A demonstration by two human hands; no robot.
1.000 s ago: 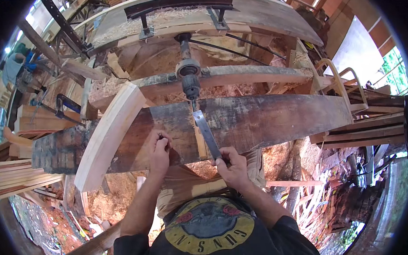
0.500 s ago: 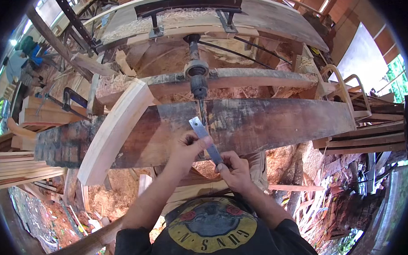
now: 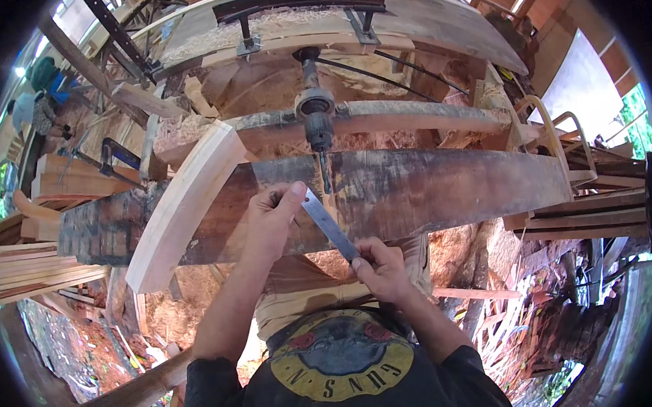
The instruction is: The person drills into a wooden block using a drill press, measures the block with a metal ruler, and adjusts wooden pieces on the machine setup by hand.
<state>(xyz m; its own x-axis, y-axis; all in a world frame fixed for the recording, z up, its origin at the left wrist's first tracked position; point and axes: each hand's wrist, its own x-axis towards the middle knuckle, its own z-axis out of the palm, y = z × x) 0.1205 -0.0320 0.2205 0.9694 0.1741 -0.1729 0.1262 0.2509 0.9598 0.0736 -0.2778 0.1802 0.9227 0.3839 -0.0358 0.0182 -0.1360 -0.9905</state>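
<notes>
A short steel ruler [image 3: 330,226] with a hole near its far end slants across the front of the dark wooden plank [image 3: 449,187]. My right hand [image 3: 380,265] pinches its near end between thumb and fingers. At the far end, beside the hole, the thumb and curled fingers of my left hand [image 3: 274,217] close on the ruler's tip. Just beyond the ruler a drill bit [image 3: 326,176] points toward me from a black chuck [image 3: 318,133]. A pale, curved piece of wood [image 3: 188,206] lies across the plank's left part.
Behind the plank runs a wooden crossbeam [image 3: 424,121] under the drill shaft. Stacked boards [image 3: 38,270] stand at the left, and more timber [image 3: 588,217] at the right. A blue clamp [image 3: 120,161] sits at the left. Another person [image 3: 34,111] is in the far left background.
My left hand has slid up and left along the ruler to its far end, baring more of its face. The ruler is tilted more to the left; my right hand keeps its grip.
</notes>
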